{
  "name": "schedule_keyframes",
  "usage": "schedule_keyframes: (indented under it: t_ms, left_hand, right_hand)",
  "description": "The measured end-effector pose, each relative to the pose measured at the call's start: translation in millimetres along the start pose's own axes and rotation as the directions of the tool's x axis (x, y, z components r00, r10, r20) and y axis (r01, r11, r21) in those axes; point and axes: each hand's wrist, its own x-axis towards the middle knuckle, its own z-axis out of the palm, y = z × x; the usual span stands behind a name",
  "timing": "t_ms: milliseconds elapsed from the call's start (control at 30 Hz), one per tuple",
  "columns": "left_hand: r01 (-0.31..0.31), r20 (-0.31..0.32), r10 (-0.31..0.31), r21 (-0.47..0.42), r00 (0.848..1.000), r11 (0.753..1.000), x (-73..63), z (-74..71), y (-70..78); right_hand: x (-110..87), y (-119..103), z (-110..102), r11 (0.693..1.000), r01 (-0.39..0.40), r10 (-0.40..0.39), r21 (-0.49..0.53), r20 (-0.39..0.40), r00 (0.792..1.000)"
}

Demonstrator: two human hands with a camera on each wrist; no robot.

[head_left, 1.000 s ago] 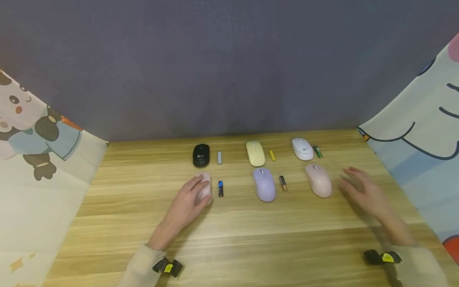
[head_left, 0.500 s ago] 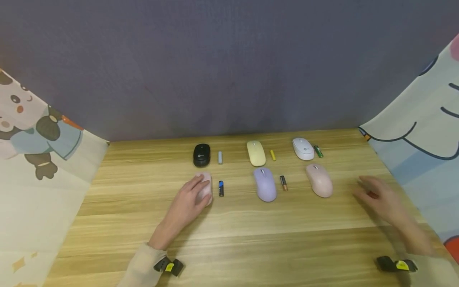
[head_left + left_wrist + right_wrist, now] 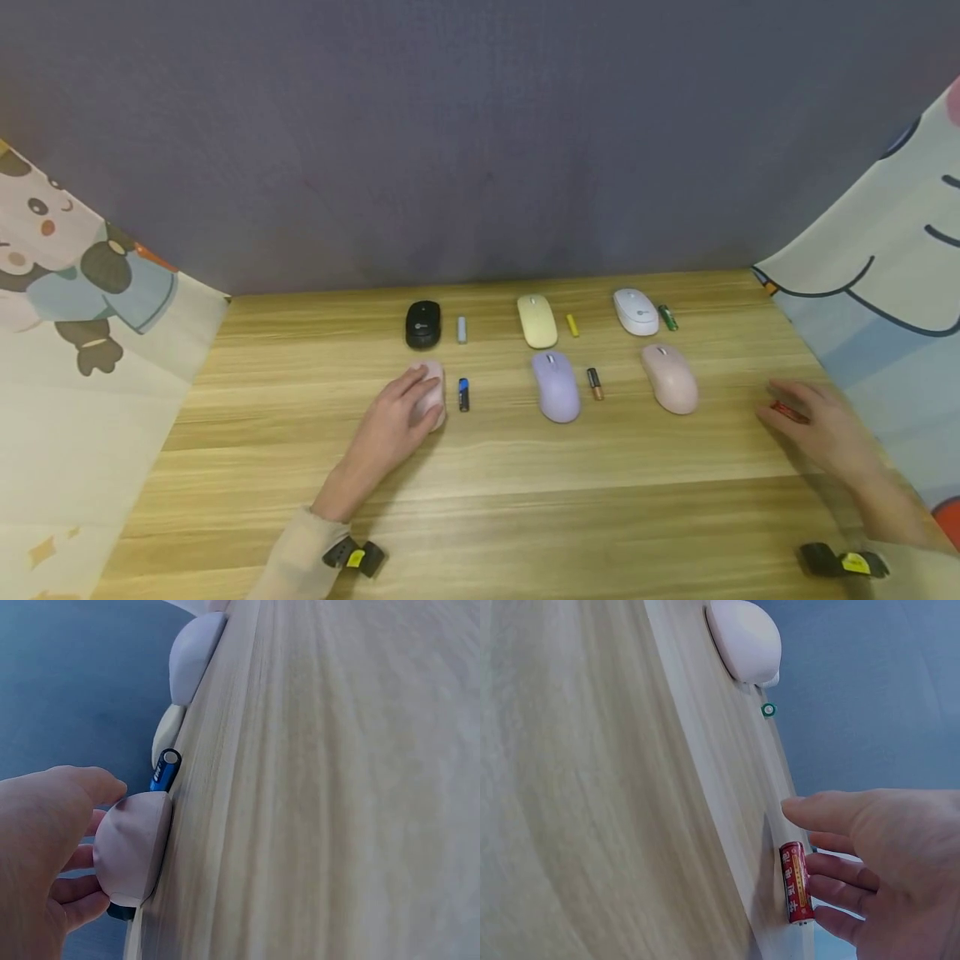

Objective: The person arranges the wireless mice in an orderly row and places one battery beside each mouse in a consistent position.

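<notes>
My left hand (image 3: 384, 423) holds a pale pink mouse (image 3: 133, 847) on the wooden table, thumb at one side and fingers at the other. A blue-and-black battery (image 3: 463, 395) lies just right of that mouse. At the far right, my right hand (image 3: 831, 435) is spread around a red battery (image 3: 796, 883) lying on the table. In the right wrist view the thumb stays apart from this battery, while the fingers are close along its other side; whether they touch it I cannot tell.
A black mouse (image 3: 423, 325) with a grey battery (image 3: 461, 330), a yellow mouse (image 3: 537, 322) with a yellow battery (image 3: 573, 325), and a white mouse (image 3: 636, 312) with a green battery (image 3: 667, 317) stand behind. A purple mouse (image 3: 557, 387), dark-and-copper battery (image 3: 595, 384) and pink mouse (image 3: 670, 379) are in front.
My right hand has moved right and toward the front edge, and the red battery now shows between thumb and fingers. My left hand has stayed on the pale pink mouse.
</notes>
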Motion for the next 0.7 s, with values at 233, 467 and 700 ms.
schedule_keyframes:
  t_ms: [233, 467, 700]
  left_hand:
    - [-0.007, -0.012, 0.007, -0.008, 1.000, 1.000, 0.3, 1.6, -1.9]
    - [-0.008, -0.016, 0.008, -0.011, 1.000, 1.000, 0.0, 3.2, -4.1]
    - [-0.006, -0.010, 0.006, -0.025, 1.000, 1.000, 0.0, 2.3, -3.0]
  right_hand:
    - [-2.7, 4, -2, 1.000, 0.003, -0.003, -0.019, 0.007, 1.000]
    - [-3.3, 7, -2, 1.000, -0.014, 0.015, -0.026, 0.014, 1.000]
    - [-3.5, 11, -1, 1.000, 0.001, -0.001, -0.027, 0.002, 1.000]
